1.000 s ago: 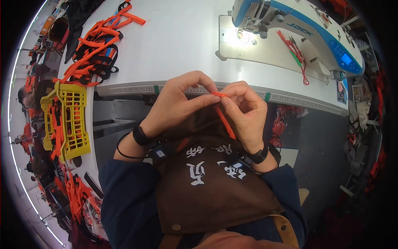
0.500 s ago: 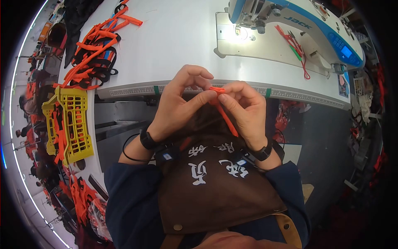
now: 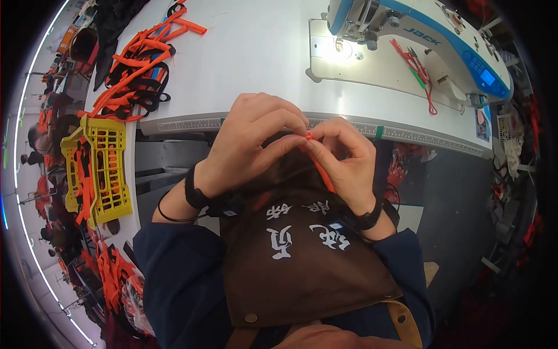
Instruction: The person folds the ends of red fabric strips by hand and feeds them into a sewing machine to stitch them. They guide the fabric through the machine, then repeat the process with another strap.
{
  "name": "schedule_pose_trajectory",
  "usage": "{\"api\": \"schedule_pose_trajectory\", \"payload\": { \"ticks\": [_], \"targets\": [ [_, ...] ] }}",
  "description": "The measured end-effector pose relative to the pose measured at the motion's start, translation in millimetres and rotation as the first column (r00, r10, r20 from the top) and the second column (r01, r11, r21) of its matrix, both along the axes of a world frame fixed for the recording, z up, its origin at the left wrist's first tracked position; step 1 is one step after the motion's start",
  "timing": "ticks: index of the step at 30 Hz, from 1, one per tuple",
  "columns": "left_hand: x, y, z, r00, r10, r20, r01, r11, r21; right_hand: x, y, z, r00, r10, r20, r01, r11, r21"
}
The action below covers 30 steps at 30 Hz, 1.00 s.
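Note:
Between my two hands is a narrow orange fabric strip [image 3: 323,173], its tail hanging down over my brown apron [image 3: 308,279]. My left hand [image 3: 256,139] pinches its upper end between thumb and forefinger. Close beside it, my right hand [image 3: 344,152] grips the same strip with thumb and curled forefinger. The fingertips nearly meet and hide most of the strip's top end. Both hands are held in front of the table edge with its ruler tape [image 3: 401,137].
A sewing machine [image 3: 418,41] stands at the back right, with scissors [image 3: 414,58] on its bed. Orange and black straps [image 3: 136,72] lie piled at the table's left. A yellow basket [image 3: 107,168] holding more strips hangs at the left edge.
My left hand has turned, and its fingers have closed in at the strip's top end. Less of that end shows between my fingertips. My right hand has barely shifted.

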<state>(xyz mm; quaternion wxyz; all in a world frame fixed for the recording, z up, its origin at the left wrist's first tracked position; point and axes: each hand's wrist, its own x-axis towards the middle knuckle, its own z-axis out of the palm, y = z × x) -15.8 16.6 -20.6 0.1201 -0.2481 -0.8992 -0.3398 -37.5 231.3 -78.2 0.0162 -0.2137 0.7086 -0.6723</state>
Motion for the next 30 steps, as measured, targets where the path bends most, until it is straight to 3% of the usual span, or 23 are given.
{"api": "schedule_pose_trajectory", "payload": {
  "ticks": [4,7,10,15,19,25,30],
  "targets": [
    [-2,-4,4,0.999,-0.028,-0.047,0.022,0.992,-0.123,0,2,1,0.999,0.039,0.025,-0.039,0.999,-0.019],
    [-5,-8,9,0.995,-0.08,-0.056,0.07,0.986,-0.153,-1,7,1,0.98,0.099,0.173,-0.092,0.995,-0.046],
    [-10,-16,12,0.987,-0.153,-0.038,0.142,0.967,-0.214,-3,5,0,0.938,0.192,0.288,-0.131,0.967,-0.217],
    [-12,-21,18,0.966,-0.231,0.114,0.252,0.939,-0.233,-6,10,-4,0.847,0.353,0.397,-0.239,0.921,-0.309],
    [-15,-20,17,0.953,-0.235,0.194,0.265,0.953,-0.147,-9,14,-5,0.818,0.361,0.448,-0.255,0.925,-0.281],
    [-17,-22,16,0.943,-0.226,0.244,0.269,0.95,-0.161,-7,11,-3,0.805,0.407,0.432,-0.257,0.895,-0.364],
    [-13,-13,4,0.941,-0.151,0.303,0.121,0.986,0.115,-5,8,-10,0.873,0.307,0.38,-0.176,0.924,-0.34]
  ]
}}
